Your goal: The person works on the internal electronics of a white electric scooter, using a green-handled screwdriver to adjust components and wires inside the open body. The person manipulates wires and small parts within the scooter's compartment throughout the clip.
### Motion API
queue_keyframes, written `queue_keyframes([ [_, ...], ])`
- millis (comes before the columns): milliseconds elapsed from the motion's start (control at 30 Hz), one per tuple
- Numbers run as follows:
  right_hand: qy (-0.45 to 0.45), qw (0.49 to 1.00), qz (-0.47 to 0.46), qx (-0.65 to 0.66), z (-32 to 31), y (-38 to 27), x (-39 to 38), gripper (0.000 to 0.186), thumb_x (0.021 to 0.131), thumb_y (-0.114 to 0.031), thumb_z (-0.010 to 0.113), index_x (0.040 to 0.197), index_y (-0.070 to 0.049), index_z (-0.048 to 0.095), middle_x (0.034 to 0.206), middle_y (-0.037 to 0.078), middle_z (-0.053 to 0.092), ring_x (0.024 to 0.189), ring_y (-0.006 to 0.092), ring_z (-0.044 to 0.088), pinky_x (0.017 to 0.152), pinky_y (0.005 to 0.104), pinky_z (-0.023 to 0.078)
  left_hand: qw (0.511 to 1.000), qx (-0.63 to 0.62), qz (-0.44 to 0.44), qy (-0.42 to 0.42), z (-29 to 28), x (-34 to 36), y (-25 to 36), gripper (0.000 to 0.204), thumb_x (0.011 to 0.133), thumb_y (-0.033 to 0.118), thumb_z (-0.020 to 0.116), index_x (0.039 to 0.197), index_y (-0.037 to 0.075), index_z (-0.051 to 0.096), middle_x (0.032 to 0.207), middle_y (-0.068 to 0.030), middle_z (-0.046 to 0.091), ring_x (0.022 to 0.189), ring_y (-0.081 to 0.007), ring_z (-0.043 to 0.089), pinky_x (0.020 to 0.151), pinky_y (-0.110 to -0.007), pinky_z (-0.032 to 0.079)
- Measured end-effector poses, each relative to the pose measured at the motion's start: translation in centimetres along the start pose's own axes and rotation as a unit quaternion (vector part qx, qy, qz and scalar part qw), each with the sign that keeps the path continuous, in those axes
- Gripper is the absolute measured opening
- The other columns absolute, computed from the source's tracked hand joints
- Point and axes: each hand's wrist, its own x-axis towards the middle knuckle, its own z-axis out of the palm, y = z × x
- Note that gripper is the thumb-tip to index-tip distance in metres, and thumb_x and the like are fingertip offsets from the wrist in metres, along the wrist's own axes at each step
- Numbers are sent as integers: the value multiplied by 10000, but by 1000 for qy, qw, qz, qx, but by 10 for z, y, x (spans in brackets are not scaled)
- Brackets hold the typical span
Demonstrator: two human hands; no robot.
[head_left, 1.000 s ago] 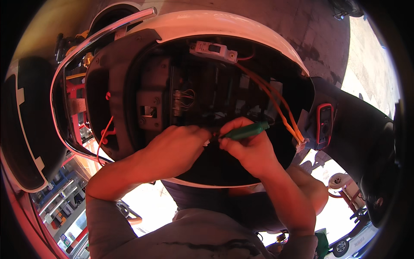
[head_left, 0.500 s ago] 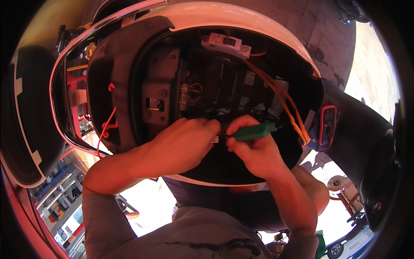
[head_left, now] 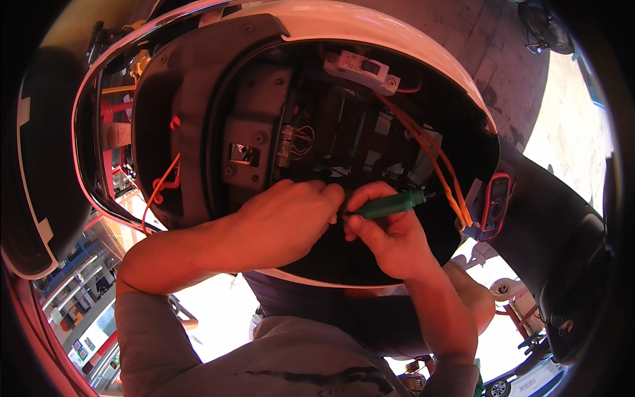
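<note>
Over the near side of an open scooter seat compartment (head_left: 370,255), my two hands almost meet. My left hand (head_left: 294,215) has its fingers closed round a small pale piece (head_left: 333,219), like a connector, mostly hidden by the fingertips. Across my right hand (head_left: 397,241) lies a slim green tool handle (head_left: 390,205), gripped between thumb and fingers. Its left end points toward the pale piece; whether they touch is hidden. A thin dark tip or wire shows at its right end. Past my left hand, a wire connector (head_left: 285,147) with thin leads sits against a bracket.
A white circuit breaker (head_left: 362,70) rests at the compartment's far rim, with orange cables (head_left: 433,152) running right. On the right stands a red-edged multimeter (head_left: 496,202). The metal latch bracket (head_left: 254,135) is to the left. The white body rim (head_left: 370,25) curves round the far side.
The view has shifted slightly. Both hands stay close together; the green handle has turned a little in my right fingers, and less of the pale piece shows.
</note>
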Motion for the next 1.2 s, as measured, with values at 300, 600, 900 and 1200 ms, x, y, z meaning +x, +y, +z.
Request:
queue_keyframes([
  [300,3,1000,-9,-10,0,2,0,168,983,21,640,1121,-72,617,911,-26,613,790,40,575,701,194,476,1000,-1,-5,-6,-2,1,2,204,889,89,712,1015,-7,584,949,-200,664,874,-433,676,712,-499,551],
  [600,2,999,-30,-14,3,2,0,190,978,57,621,1122,-66,611,935,-21,600,821,33,556,706,195,453,1000,-3,3,-5,-2,0,2,191,902,85,689,1020,-22,583,936,-216,679,869,-438,684,713,-505,552],
  [900,18,997,-26,-70,5,-1,-7,174,955,62,663,1089,-38,615,974,8,635,846,74,616,759,231,521,1000,5,6,-6,-4,1,5,192,920,77,661,1020,-55,564,924,-250,677,848,-448,688,708,-510,554],
  [1200,15,997,-53,-55,8,0,-7,237,935,93,596,1117,-57,623,914,-17,611,823,40,562,725,205,458,1000,7,3,-2,-5,-1,8,204,913,80,674,1006,-53,550,918,-240,667,858,-447,679,709,-510,554],
])
